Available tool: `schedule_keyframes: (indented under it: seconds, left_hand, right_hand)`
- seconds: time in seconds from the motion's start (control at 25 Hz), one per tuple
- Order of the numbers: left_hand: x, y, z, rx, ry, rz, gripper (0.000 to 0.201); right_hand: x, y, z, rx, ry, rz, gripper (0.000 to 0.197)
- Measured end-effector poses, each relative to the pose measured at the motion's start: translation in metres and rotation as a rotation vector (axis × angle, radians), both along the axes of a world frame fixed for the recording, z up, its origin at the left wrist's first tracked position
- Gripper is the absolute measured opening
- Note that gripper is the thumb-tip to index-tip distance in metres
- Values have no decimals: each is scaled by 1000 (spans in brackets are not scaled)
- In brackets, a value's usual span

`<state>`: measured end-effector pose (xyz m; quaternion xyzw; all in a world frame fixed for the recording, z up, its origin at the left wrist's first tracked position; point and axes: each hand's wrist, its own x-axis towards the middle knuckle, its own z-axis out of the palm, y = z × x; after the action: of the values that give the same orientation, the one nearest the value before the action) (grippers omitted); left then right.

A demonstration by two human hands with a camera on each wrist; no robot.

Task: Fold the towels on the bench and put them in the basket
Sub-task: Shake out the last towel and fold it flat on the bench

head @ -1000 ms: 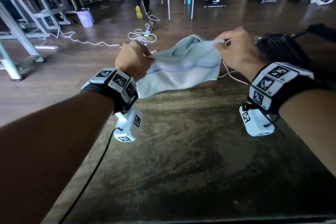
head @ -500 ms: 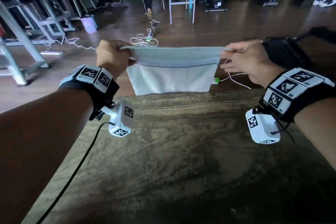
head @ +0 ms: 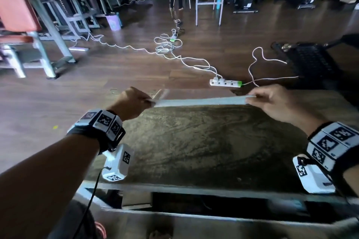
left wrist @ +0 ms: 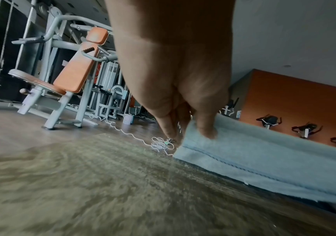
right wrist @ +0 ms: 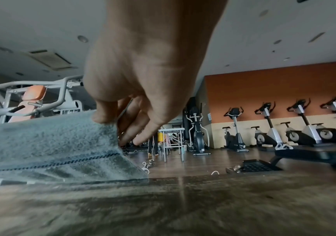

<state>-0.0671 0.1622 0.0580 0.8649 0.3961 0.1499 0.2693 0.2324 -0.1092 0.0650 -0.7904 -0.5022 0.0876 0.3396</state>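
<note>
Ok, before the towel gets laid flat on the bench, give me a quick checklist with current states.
1. Left hand pinches the towel corner: ok.
2. Right hand pinches the opposite corner: ok.
3. Top edge stretched straight between the hands: ok.
4. Lower edge touching the bench at its far side: ok.
5. Bench surface ahead free for laying down: ok.
6. Basket location: cannot tell, none identified.

No readable text shows anywhere; the wrist bands (head: 103, 122) carry only black-and-white marker patterns.
</note>
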Motion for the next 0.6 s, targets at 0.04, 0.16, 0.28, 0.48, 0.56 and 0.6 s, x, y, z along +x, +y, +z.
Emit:
schedule_keyframes:
  seconds: [0.04, 0.16, 0.28, 0.48, 0.56, 0.6]
  left_hand:
    - [-11, -12, 1, 8, 60, -37, 17]
    - [-36, -48, 12, 7, 57, -107, 16]
    - [-58, -77, 20, -92, -18, -130, 27]
    - [-94, -107, 26, -181, -96, -214, 18]
    - [-102, -118, 32, -245, -88, -219, 19]
    - [-107, -123, 36, -275, -86, -227, 18]
  right_hand:
    - [-7, -14, -2, -35, 0, 19, 12]
    - [-27, -50, 1, -140, 24, 63, 19]
    - [-48, -81, 8, -184, 85, 107, 19]
    - [-90, -119, 33, -167, 358, 121, 20]
    - [-103, -133, 44, -217, 413, 118, 18]
    - [-109, -139, 49, -246, 423, 121, 18]
